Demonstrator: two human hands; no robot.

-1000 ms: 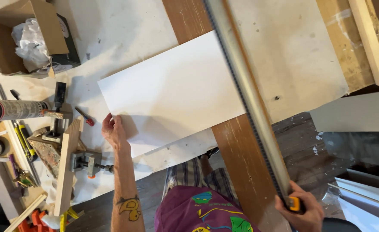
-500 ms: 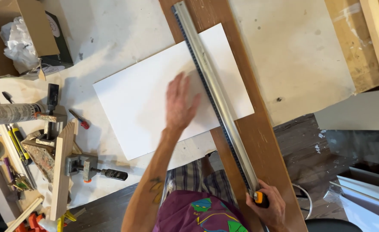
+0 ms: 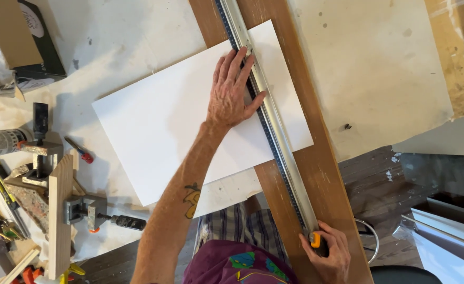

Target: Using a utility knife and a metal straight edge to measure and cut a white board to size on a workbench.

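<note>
Left hand [image 3: 233, 93] flat and spread on the white sheet [image 3: 190, 121], fingertips pressed against the edge of the long metal straightedge [image 3: 266, 118] — pinning rather than gripping. Right hand [image 3: 328, 251] at the near end of the brown board [image 3: 324, 173], fingers curled around a small tool with an orange-yellow body [image 3: 314, 241], set just against the straightedge's near end; blade or tip hidden, so cannot tell whether it touches anything.

White sheet lying slantwise across the middle of the bench [image 3: 379, 73], its right portion over the brown board, straightedge running along the board and crossing the sheet near its right edge. Off to the bench's left edge, well apart: a clamp [image 3: 98, 213] beside a wooden block [image 3: 59, 215], and a tube [image 3: 0, 142] lying on its side.

Step in hand, by the look of it: lining up and holding the guide — no mark or cut seen on the sheet. Next move likely calls for steady downward pressure from the left hand and fingertips kept clear of the guide's working edge.
</note>
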